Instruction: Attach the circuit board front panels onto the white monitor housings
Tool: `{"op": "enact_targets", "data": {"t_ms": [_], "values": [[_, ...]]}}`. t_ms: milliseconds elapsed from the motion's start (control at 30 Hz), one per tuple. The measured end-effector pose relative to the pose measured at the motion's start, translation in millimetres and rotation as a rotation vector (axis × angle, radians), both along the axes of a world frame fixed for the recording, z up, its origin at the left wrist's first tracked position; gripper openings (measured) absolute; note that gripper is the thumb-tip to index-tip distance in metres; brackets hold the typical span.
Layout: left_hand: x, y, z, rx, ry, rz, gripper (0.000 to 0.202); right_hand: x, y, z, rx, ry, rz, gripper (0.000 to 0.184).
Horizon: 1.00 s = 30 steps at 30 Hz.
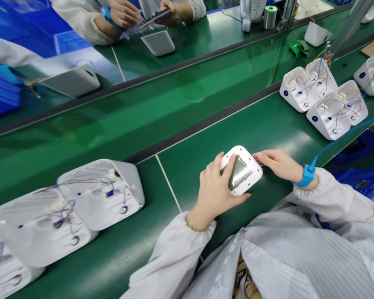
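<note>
Head view, white rounded cover [252,166], glossy greenish panel [238,174], left hand [215,191] clamped on it, right hand [279,163] at edge, grip unclear

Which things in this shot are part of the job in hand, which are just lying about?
In hand: white cover with grey film, gripped by left hand, right hand at its edge.

Lying about: wired housings at left, wired housings at right, solder spool, green scrap, white panel across the belt.
</note>
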<state>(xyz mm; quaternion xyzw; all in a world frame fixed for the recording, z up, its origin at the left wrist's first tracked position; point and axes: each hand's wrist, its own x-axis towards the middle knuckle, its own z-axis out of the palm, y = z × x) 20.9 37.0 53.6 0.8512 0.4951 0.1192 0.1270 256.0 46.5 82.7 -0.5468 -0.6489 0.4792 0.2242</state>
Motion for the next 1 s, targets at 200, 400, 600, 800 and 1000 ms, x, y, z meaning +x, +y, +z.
{"op": "enact_targets", "data": {"t_ms": [200, 400, 600, 800, 1000], "values": [[18, -25, -9.5, 0.072, -0.055, 0.331, 0.123, -27, -24, -26.1, 0.189, 0.038, -0.124, 0.069], [-1, 0, -15.0, 0.009, -0.341, 0.304, 0.103, -24, 18, -23.0, 0.104, 0.063, 0.094, 0.069], [-22, 83, 0.4, -0.045, -0.526, 0.131, 0.069, -27, 33, -19.5, 0.031, 0.13, 0.186, 0.068], [-14, 77, 7.4, -0.001, -0.407, 0.24, 0.063, -26, 39, -19.1, 0.002, 0.232, 0.185, 0.067], [-9, 82, 5.5, -0.048, -0.473, 0.296, 0.056, -24, 45, -18.7, 0.01, 0.272, 0.203, 0.062]]}}
